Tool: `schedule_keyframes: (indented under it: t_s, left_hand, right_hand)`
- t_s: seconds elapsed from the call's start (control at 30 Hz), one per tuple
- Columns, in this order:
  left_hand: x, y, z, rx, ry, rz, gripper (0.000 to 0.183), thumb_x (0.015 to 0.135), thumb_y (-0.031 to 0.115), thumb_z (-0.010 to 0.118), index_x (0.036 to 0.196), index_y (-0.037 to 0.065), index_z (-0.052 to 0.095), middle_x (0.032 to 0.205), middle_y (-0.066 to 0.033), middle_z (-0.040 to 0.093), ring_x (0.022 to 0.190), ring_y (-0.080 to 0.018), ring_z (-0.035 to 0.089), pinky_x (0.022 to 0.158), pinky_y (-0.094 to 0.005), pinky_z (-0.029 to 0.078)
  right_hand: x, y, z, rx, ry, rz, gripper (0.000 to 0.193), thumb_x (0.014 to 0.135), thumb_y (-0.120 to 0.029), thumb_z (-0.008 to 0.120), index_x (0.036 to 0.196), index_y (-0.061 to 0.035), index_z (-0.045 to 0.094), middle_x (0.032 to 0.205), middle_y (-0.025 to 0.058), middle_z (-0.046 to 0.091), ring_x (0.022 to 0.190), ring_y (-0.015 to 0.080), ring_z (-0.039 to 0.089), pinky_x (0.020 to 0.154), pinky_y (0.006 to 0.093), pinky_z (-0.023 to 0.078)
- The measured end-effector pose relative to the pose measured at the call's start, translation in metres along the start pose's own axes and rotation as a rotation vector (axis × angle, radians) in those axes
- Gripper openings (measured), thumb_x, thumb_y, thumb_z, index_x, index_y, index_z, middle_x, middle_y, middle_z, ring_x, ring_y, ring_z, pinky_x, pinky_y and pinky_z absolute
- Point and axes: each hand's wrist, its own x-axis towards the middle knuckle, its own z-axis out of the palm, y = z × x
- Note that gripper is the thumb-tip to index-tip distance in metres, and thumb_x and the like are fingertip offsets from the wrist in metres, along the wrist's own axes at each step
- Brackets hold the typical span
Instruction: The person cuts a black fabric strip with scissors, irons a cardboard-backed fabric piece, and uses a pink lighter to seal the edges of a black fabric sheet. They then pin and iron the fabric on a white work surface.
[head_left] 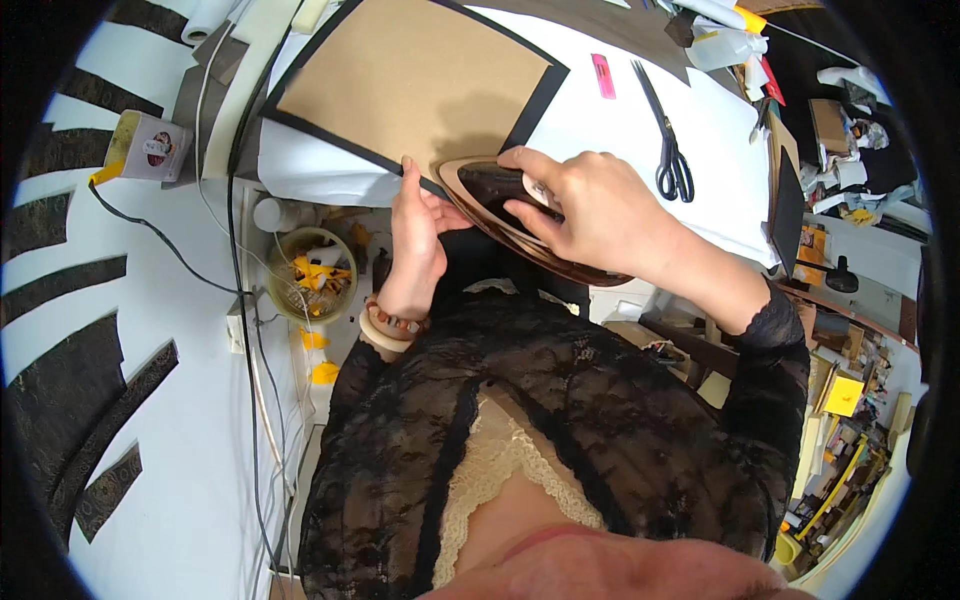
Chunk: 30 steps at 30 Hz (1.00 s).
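My right hand (590, 200) is wrapped round the handle of a dark brown clothes iron (490, 185) with a copper-coloured rim. The iron's tip rests over the near edge of a tan board (420, 75) that has a black border. Against that same edge, just left of the iron, is my left hand (420, 215). Its thumb points up along the border and its fingers stretch out below the edge toward the iron. Whether those fingers press on the board's underside cannot be made out.
Black scissors (672, 150) and a small pink tool (603, 76) lie on white paper (570, 130) to the right. A round bin (312, 275) with yellow scraps stands below left. Black cables (240, 200) run down the left, near a white box (150, 145). Cluttered shelves (850, 440) line the right.
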Motion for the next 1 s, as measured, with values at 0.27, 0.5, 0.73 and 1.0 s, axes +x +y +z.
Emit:
schedule_keyframes:
  t_s: [0.27,0.5,0.73,1.0]
  left_hand:
    - [-0.003,0.007,0.006,0.042,0.0,0.011,0.085,0.092,0.073,0.019,0.095,0.001,0.064,0.078,-0.0111,0.07,0.069,-0.0175,0.067,0.067,-0.0318,0.054]
    - [0.002,-0.002,-0.012,0.06,-0.12,0.083,0.088,0.096,0.067,0.013,0.096,-0.004,0.064,0.078,-0.0146,0.069,0.069,-0.0205,0.067,0.068,-0.0335,0.055]
    - [-0.025,0.013,-0.039,1.24,0.088,1.256,0.049,0.076,0.002,0.065,0.124,0.009,0.058,0.131,-0.0166,0.05,0.119,-0.0305,0.05,0.097,-0.043,0.044]
    - [0.017,0.044,0.0,1.682,-0.436,1.381,0.047,0.074,0.004,0.059,0.121,0.001,0.06,0.134,-0.0142,0.053,0.131,-0.0323,0.045,0.112,-0.0558,0.031]
  right_hand:
    - [0.032,-0.01,0.01,-0.069,0.176,-0.016,0.033,0.085,-0.024,0.066,0.11,-0.0035,0.058,0.058,0.0168,0.062,0.057,0.0351,0.065,0.055,0.0416,0.053]
    - [0.082,0.023,-0.009,-0.156,0.288,-0.081,0.04,0.088,-0.037,0.066,0.109,-0.0043,0.06,0.069,0.0186,0.066,0.066,0.0339,0.069,0.061,0.0415,0.055]
    - [0.103,0.082,-0.173,0.118,0.44,-0.006,0.037,0.076,-0.027,0.082,0.093,-0.0016,0.062,0.084,0.0035,0.062,0.082,0.0116,0.055,0.073,0.0301,0.046]
    - [0.263,0.173,-0.251,0.344,0.352,-0.39,0.033,0.08,0.002,0.072,0.109,-0.0054,0.06,0.092,0.0004,0.062,0.085,0.0144,0.059,0.077,0.0305,0.05]
